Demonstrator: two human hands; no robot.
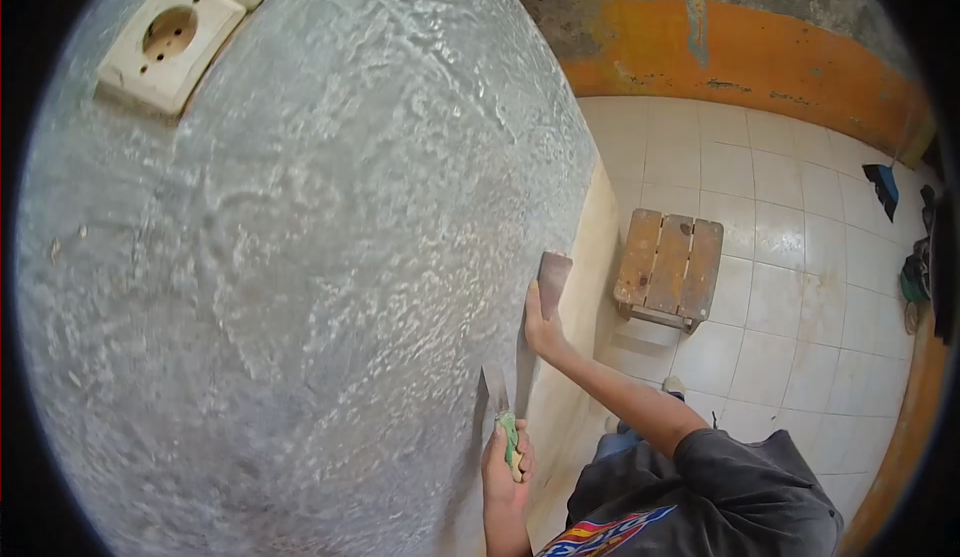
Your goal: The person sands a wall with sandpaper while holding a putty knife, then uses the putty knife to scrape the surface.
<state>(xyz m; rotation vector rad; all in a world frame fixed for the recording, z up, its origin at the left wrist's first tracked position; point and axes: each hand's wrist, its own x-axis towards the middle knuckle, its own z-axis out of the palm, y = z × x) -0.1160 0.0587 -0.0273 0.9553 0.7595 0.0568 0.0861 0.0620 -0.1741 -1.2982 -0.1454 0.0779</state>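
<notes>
My left hand (508, 462) is closed around the green and yellow handle of a putty knife (497, 389), its metal blade pointing up beside the grey wall (330, 257). Further up, my right hand (543, 332) grips a flat brownish rectangular plate (555, 275) near the wall's corner edge. The thumb lies along the plate's left side, and the other fingers are hidden behind it. The wall's surface is rough and mottled, with shiny ridges.
A white socket (168, 42) and switch sit on the wall at upper left. A wooden stool (670, 265) stands on the tiled floor (775, 227) to the right. Beyond is an orange-painted wall band (760, 52). A dark blue broom head (882, 189) lies at far right.
</notes>
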